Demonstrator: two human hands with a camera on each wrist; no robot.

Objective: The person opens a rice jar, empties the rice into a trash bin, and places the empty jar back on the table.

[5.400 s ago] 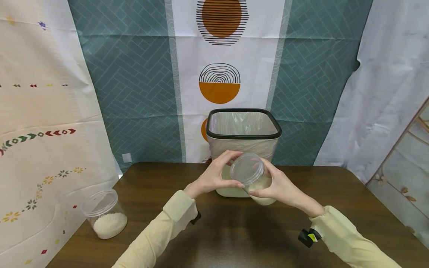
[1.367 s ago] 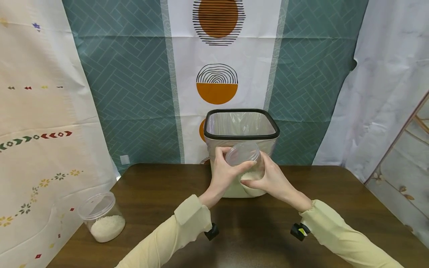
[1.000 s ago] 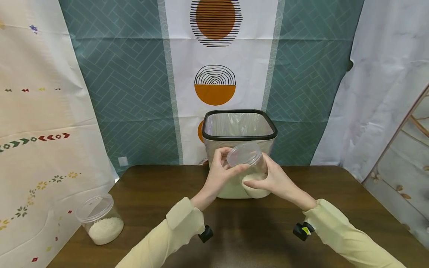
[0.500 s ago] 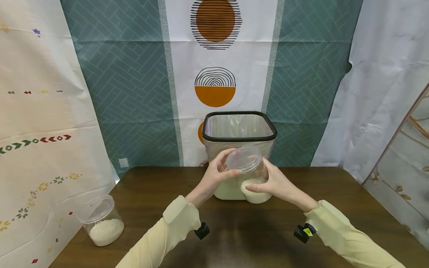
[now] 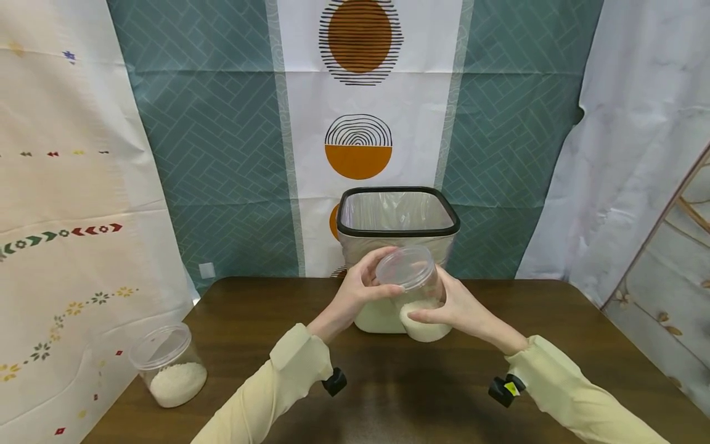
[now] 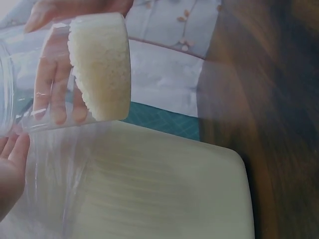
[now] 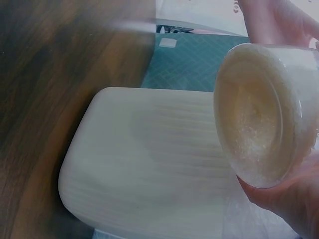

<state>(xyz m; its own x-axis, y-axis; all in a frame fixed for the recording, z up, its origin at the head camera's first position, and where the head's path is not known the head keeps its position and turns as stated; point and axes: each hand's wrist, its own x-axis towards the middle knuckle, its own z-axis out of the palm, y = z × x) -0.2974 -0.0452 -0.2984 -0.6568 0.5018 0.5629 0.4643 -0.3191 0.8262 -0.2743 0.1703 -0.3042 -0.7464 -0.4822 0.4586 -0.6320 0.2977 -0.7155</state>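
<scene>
In the head view, a clear plastic jar [image 5: 424, 327] is held tilted above the table, in front of the bin. White rice-like grains [image 6: 102, 64] fill its lower part, as the left wrist view shows. My left hand [image 5: 355, 288] grips the clear lid [image 5: 405, 265] at the rim, thumb in front and fingers behind. Around the jar's body, my right hand [image 5: 466, 311] holds it from the right, thumb on the near side. The right wrist view shows the jar's round base [image 7: 254, 119] close up. Some fingers are hidden behind the jar.
A white bin [image 5: 399, 234] with a black rim and clear liner stands behind the hands. At the table's left edge sits a second lidded jar [image 5: 177, 382] with similar grains. The brown table [image 5: 532, 320] meets patterned cloths at its back and sides.
My left hand has rotated back around the lid since 1.4 seconds ago, its thumb now lower. The jar has dropped slightly. My right hand keeps its hold.
</scene>
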